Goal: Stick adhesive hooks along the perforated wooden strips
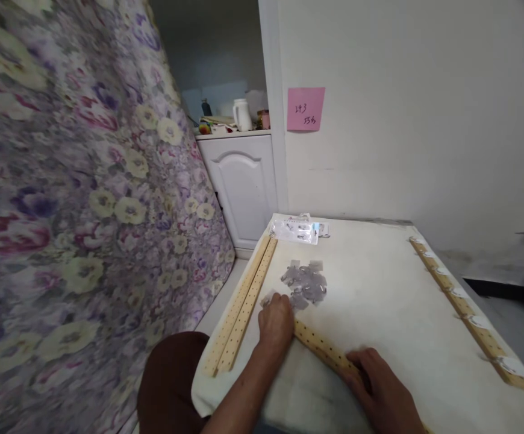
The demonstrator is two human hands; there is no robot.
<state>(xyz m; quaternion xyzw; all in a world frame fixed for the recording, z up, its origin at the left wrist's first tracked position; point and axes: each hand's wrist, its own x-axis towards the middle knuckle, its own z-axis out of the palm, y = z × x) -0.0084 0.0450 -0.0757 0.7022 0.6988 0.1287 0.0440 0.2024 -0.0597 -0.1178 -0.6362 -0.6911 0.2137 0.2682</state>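
Note:
A pale wooden strip with rows of small holes (pixel 320 345) lies slantwise near the front of the table. My right hand (pixel 382 386) is closed around its nearer part, thumb along the top. At the strip's far end, my left hand (pixel 276 319) rests with its fingers curled down; what they pinch is hidden. A small clear packet (pixel 267 298) shows just beside those fingertips. Beyond my left hand lies a loose pile of small grey see-through packets (pixel 306 282), with bits of metal visible among them.
Two more holed wooden strips (pixel 246 301) lie side by side along the left edge. Another strip (pixel 470 313) at the right edge carries several round white pieces. Clear packaging (pixel 294 231) sits at the back of the white-covered table (pixel 370 265). A floral curtain (pixel 99 181) hangs left.

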